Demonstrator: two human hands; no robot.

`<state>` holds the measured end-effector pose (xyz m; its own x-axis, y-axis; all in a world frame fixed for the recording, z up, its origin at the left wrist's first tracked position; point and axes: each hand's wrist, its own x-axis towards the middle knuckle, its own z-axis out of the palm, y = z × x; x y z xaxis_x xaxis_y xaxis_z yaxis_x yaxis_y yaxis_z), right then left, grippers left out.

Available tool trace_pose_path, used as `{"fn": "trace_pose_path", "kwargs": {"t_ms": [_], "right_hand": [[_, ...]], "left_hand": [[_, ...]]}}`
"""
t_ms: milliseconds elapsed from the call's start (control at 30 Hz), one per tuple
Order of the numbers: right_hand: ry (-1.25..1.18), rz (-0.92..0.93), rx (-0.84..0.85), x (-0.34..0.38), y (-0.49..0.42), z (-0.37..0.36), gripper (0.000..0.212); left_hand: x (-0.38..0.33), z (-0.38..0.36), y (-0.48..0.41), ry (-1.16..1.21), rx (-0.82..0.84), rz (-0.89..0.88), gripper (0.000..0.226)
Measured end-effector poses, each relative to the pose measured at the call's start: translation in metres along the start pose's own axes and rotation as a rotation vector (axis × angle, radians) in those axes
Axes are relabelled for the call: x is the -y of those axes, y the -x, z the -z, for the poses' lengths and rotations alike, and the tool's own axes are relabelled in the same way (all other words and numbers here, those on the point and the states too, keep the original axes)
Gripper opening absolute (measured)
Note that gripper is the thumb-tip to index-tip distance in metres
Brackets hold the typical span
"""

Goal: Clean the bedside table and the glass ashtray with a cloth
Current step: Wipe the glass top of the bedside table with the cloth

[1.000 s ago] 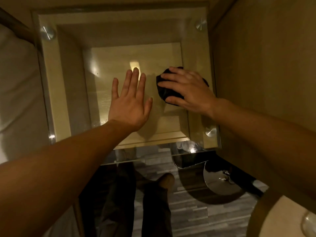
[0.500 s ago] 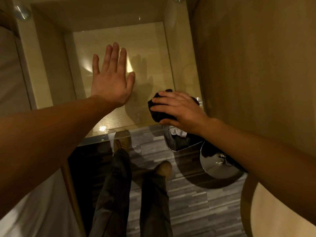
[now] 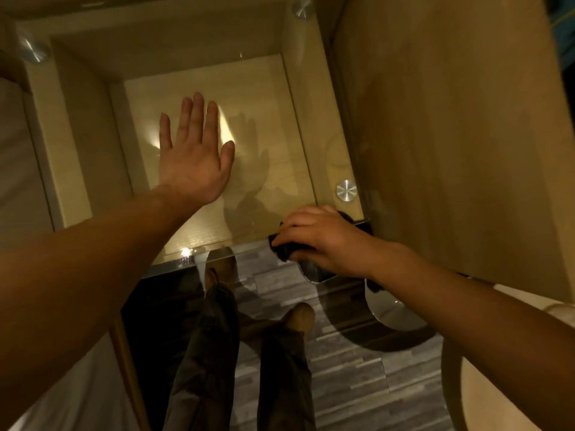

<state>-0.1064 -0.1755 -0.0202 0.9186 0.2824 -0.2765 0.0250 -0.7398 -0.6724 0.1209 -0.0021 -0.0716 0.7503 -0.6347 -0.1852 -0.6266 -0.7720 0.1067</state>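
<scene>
The bedside table (image 3: 77, 169) has a clear glass top held by round metal studs over a pale wooden box. My left hand (image 3: 194, 157) lies flat on the glass, fingers spread, holding nothing. My right hand (image 3: 317, 241) is closed over a dark cloth (image 3: 281, 248) at the table's near right corner, right on the front edge of the glass. No ashtray shows in this view.
A wooden wall panel (image 3: 451, 135) rises close on the right of the table. A bed with pale bedding (image 3: 18, 169) lies on the left. Below are grey plank flooring (image 3: 348, 377), my legs and shoes, and a shiny metal bin (image 3: 392, 309) by the table's right corner.
My right hand has dragged the cloth from the middle right of the glass toward me, down to the front right edge. My left hand has stayed flat on the glass.
</scene>
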Motion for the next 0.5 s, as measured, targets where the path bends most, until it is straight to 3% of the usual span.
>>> {"fn": "trace_pose_path", "kwargs": {"t_ms": [100, 200, 333, 500], "right_hand": [[-0.45, -0.151, 0.032, -0.001, 0.006, 0.03, 0.036], [-0.718, -0.267, -0.217, -0.011, 0.0, 0.07, 0.033], [-0.667, -0.318, -0.543, -0.039, -0.038, 0.121, 0.032], [-0.49, -0.348, -0.737, -0.087, -0.117, 0.172, 0.037]], "left_hand": [[-0.012, 0.005, 0.0, 0.048, -0.04, 0.053, 0.073], [-0.036, 0.009, -0.015, 0.12, -0.08, 0.013, 0.073], [-0.052, 0.001, -0.033, 0.088, -0.028, -0.065, 0.072], [-0.048, -0.01, -0.034, 0.064, -0.017, -0.076, 0.072]]}}
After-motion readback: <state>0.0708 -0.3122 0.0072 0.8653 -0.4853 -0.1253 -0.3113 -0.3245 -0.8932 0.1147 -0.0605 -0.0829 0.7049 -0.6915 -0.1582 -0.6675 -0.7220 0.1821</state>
